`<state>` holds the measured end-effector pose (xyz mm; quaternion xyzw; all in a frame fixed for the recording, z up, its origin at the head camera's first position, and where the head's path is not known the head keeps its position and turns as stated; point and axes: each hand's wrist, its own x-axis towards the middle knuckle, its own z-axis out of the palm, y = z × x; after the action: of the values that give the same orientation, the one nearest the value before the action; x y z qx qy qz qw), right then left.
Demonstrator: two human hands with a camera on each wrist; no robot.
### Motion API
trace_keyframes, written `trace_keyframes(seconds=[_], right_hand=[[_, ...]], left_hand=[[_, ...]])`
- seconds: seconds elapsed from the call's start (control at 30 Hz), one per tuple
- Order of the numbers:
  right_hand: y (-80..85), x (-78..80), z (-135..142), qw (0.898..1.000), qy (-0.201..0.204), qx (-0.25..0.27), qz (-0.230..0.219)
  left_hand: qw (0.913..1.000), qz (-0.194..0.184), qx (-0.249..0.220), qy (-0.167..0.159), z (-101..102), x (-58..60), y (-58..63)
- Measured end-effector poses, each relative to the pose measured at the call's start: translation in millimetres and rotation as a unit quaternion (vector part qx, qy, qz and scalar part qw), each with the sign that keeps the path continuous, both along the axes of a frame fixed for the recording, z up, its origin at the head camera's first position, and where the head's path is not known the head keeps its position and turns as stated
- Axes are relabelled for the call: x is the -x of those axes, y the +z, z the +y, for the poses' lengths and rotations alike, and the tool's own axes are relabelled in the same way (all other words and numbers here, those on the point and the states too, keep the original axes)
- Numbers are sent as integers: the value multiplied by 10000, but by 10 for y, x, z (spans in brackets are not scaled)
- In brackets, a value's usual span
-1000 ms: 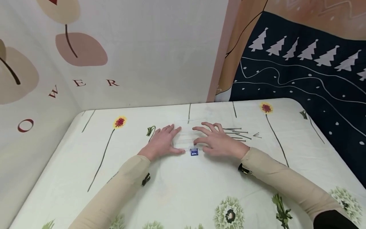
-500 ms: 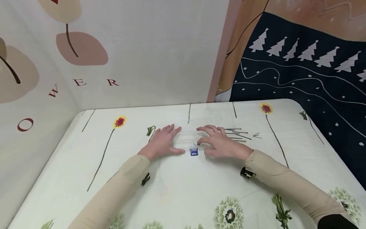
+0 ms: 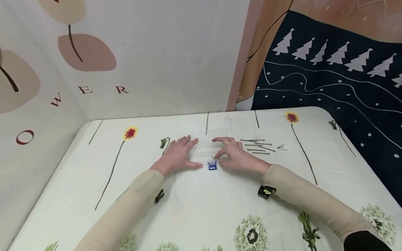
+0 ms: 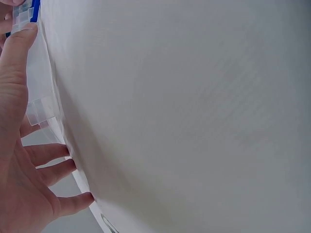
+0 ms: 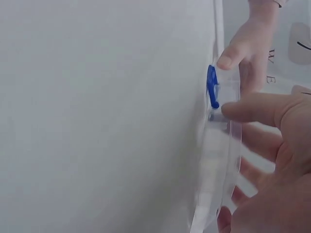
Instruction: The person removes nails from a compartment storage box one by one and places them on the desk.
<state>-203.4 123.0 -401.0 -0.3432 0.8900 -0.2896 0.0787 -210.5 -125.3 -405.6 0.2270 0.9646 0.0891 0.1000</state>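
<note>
A flat clear plastic box with a blue latch on its near side lies on the table. My left hand rests along its left side, fingers spread and thumb at the near edge. Over its right part is my right hand, fingers bent over the box. In the right wrist view the thumb is beside the blue latch. A thin dark sliver shows near the right fingertips; its kind cannot be told. Several grey nails lie on the cloth right of the box.
A white cloth with printed flowers covers the table. A white fabric wall stands behind it, and a dark tree-patterned hanging is at the right. A black strap piece sits at the right wrist.
The right hand first shifts slightly right, then back left, and its fingers draw closer together. More of the nails beside it show now. The left hand and box hold still.
</note>
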Motion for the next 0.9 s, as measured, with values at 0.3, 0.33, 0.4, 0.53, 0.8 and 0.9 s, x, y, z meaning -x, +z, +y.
trace_keyframes(seconds=[0.3, 0.33, 0.4, 0.53, 0.8, 0.9], right_hand=[[-3, -18, -46, 9997, -189, -81, 104], [-7, -20, -43, 9997, -175, -102, 145], [-17, -22, -30, 9997, -119, -95, 183], [-27, -25, 1, 9996, 21, -80, 256], [-4, -30, 33, 9979, 157, -325, 543], [-4, -19, 57, 9971, 243, -343, 627]], left_hand=[[10000, -2, -42, 3, -17, 6, -6], [10000, -4, -44, 3, -18, 7, -9], [10000, -12, -51, 0, -19, 7, -12], [10000, -8, -27, -21, -13, 9, -10], [10000, 21, -2, -33, -3, 17, -19], [10000, 2, -21, -9, -1, 16, -23]])
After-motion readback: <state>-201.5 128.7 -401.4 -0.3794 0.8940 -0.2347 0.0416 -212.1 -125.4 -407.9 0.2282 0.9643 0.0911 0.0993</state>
